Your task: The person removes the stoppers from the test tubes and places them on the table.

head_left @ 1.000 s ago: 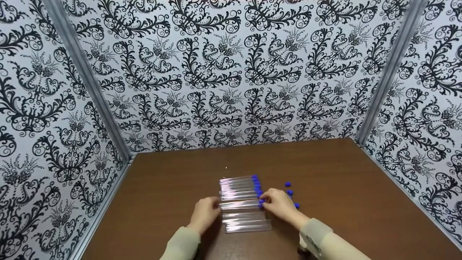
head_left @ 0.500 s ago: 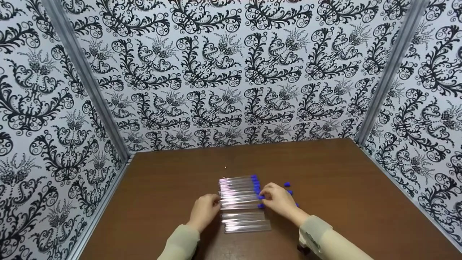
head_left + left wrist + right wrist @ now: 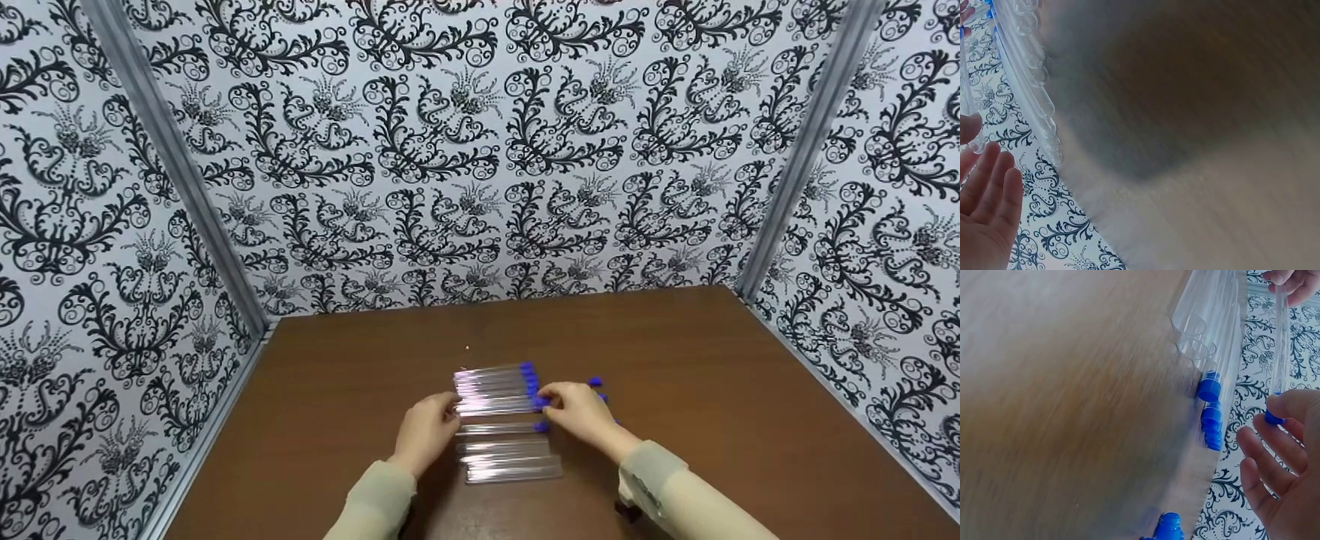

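Both hands hold one clear test tube (image 3: 1282, 343) with a blue cap, slightly above the table in the wrist views. My left hand (image 3: 426, 431) pinches its rounded end between thumb and fingers. At the other end my right hand (image 3: 581, 412) pinches the blue cap (image 3: 1274, 417). In the head view this tube overlaps the near side of a row of capped test tubes (image 3: 491, 382) lying side by side. Closer to me lies a single capped tube (image 3: 499, 430). Nearest are several uncapped tubes (image 3: 514, 470), their open ends pointing right.
Loose blue caps (image 3: 595, 382) lie right of the row, partly hidden behind the right hand. The brown table (image 3: 337, 375) is bounded by patterned wall panels (image 3: 450, 150) and grey metal posts (image 3: 180, 165).
Both hands have moved a little away from the body, carrying the capped tube from beside the single capped tube to the far row. The single capped tube now shows separately.
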`<state>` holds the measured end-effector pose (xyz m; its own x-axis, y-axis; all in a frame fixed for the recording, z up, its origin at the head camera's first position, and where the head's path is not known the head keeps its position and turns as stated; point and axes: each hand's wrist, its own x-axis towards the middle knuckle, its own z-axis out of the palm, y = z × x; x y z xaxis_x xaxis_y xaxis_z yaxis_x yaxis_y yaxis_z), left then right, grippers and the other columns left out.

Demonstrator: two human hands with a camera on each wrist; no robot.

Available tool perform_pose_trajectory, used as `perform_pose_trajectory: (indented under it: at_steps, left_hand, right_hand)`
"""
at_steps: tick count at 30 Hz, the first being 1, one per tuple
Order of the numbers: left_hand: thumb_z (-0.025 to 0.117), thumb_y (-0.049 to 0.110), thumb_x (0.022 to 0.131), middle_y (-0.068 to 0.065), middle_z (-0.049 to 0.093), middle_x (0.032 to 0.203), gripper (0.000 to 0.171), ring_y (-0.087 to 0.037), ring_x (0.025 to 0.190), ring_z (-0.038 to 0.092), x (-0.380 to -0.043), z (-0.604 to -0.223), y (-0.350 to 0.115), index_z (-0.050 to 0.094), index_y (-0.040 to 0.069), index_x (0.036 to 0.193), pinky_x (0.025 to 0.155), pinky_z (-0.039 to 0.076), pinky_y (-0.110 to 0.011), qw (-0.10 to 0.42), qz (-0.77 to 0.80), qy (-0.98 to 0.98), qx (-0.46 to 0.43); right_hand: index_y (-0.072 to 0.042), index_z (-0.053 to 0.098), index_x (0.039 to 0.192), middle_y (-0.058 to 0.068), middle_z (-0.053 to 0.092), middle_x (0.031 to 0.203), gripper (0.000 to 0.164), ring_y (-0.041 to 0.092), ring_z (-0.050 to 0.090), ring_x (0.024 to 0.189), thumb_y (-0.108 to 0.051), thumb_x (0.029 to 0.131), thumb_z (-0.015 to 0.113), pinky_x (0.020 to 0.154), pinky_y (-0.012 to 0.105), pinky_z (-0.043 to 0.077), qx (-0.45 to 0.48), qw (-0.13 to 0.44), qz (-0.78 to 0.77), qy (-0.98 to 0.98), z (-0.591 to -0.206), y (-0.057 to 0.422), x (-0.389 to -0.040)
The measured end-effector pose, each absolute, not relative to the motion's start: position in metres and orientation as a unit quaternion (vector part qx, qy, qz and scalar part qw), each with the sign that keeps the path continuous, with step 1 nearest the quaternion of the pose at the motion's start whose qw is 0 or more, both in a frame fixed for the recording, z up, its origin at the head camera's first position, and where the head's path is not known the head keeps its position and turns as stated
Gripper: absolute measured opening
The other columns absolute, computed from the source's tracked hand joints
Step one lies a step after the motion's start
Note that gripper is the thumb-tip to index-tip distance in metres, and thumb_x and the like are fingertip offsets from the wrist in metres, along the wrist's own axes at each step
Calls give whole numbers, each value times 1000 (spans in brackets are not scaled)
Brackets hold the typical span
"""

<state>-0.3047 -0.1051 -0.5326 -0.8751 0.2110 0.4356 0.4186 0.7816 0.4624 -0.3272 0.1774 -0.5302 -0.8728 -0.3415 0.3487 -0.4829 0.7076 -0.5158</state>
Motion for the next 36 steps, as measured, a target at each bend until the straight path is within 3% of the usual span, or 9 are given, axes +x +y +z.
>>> perform_pose_trajectory:
  at_steps: [17, 36]
  left_hand:
    - [74, 13, 83, 1, 66, 87, 16, -15, 77, 63, -306, -530, -105, 71, 13, 99, 65, 52, -36, 202, -255, -933, -156]
    - [74, 16, 83, 0, 68, 93, 21, -17, 81, 65, -303, -533, -107, 72, 12, 104, 67, 54, -38, 205, -246, -933, -161]
  right_hand:
    - [-4, 72, 105, 6, 71, 97, 23, 11, 63, 71, -7, 83, 69, 64, 26, 51, 237, 127, 298, -916, -530, 176, -331]
    - [-2, 72, 105, 7, 70, 97, 24, 12, 62, 73, -7, 82, 69, 66, 29, 51, 226, 112, 305, -918, -532, 173, -328]
